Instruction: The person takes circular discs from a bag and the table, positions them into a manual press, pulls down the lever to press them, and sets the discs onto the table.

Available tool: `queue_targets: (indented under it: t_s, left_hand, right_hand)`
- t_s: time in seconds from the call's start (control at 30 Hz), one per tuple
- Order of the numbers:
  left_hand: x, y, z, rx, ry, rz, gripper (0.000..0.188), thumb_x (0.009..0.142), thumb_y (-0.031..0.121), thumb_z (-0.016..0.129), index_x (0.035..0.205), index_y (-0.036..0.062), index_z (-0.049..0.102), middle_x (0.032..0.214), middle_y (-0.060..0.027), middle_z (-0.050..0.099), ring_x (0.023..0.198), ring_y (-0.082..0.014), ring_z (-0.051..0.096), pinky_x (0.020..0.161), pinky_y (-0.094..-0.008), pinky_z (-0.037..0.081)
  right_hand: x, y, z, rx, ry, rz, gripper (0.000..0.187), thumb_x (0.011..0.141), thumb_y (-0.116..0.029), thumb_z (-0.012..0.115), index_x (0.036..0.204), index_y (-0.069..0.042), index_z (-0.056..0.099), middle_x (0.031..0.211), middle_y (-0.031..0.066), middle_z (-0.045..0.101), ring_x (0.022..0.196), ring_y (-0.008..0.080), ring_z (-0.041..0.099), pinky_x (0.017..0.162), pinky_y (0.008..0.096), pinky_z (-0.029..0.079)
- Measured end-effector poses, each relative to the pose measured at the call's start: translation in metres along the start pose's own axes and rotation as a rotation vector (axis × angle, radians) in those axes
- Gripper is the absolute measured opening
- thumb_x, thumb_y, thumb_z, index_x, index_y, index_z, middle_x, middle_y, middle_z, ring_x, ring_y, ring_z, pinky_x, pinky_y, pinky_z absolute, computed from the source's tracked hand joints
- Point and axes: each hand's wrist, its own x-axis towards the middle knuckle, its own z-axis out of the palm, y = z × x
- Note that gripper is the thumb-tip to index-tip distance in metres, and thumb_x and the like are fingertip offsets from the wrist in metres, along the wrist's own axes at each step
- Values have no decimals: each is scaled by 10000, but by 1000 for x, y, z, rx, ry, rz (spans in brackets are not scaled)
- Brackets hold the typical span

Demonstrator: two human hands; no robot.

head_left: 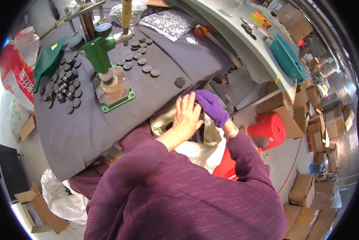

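My left hand, bare, reaches over the mouth of a cream woven sack, its fingers stretched out and nearly side by side. Right beside it is my right hand in a purple glove, fingers bent inward toward the left fingertips; whatever they hold is hidden. Dark pieces show inside the sack below the hands. Just beyond them, a single black round disc lies near the edge of the grey cloth-covered table.
A green hand press stands on the table between a pile of black discs and several grey-topped discs. A green scoop, a bag of small metal parts and a hammer lie around. A red stool stands right.
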Motion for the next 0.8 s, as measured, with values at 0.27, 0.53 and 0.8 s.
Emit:
queue_targets:
  t_s: [0.27,0.53,0.8]
  left_hand:
    - [-9,-7,-32,-190,52,216,276,722,115,704,969,20,626,1146,-178,590,1095,-352,538,918,-458,428]
    - [-12,-77,-102,201,149,-11,377,730,107,717,1078,21,603,1201,-196,563,1162,-394,504,941,-488,422]
    - [-23,-79,-108,195,27,-114,461,777,215,715,1146,-27,582,1232,-217,562,1207,-386,482,1014,-494,355]
  right_hand:
    - [-54,4,-15,-17,76,210,243,922,-151,576,1083,12,655,1078,137,677,997,249,640,882,334,495]
    - [82,-8,49,-495,291,-109,426,925,-298,578,1253,-27,565,1243,203,585,1160,358,550,1008,434,412]
    - [175,-33,134,-421,187,-251,496,899,-382,568,1275,-60,536,1359,182,504,1227,387,467,1038,494,341]
